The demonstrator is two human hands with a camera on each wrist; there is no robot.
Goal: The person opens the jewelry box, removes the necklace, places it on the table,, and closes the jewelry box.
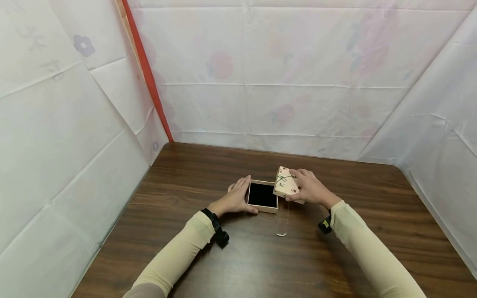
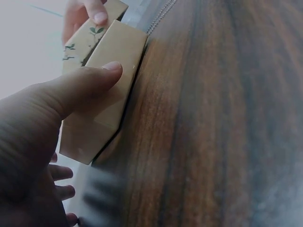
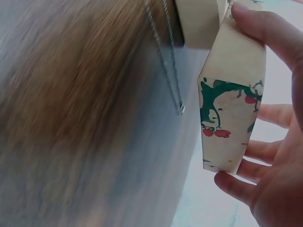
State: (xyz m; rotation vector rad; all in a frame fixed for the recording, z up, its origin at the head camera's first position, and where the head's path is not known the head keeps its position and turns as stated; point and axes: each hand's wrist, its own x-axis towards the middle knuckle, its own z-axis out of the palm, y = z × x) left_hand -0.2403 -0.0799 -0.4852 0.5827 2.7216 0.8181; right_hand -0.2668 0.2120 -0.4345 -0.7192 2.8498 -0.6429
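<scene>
A cream box base point(image 1: 267, 209) with a black lining stands on the brown table. My left hand point(image 1: 237, 197) holds its left side, the thumb along the front face and the fingers towards the back corner. My right hand point(image 1: 312, 188) grips the matching lid point(image 1: 286, 184), which is printed with green sprigs and red berries. Tilted, the lid overlaps the base's right edge. A fine silver necklace point(image 3: 163, 61) lies on the table, its pendant point(image 1: 281, 235) nearest me; its far end is hidden by the lid in the head view.
White patterned sheets point(image 1: 283, 74) hang behind the table and along both sides. A red strip point(image 1: 149, 74) runs down the back left corner. Dark wood tabletop point(image 1: 186, 174) extends around the box.
</scene>
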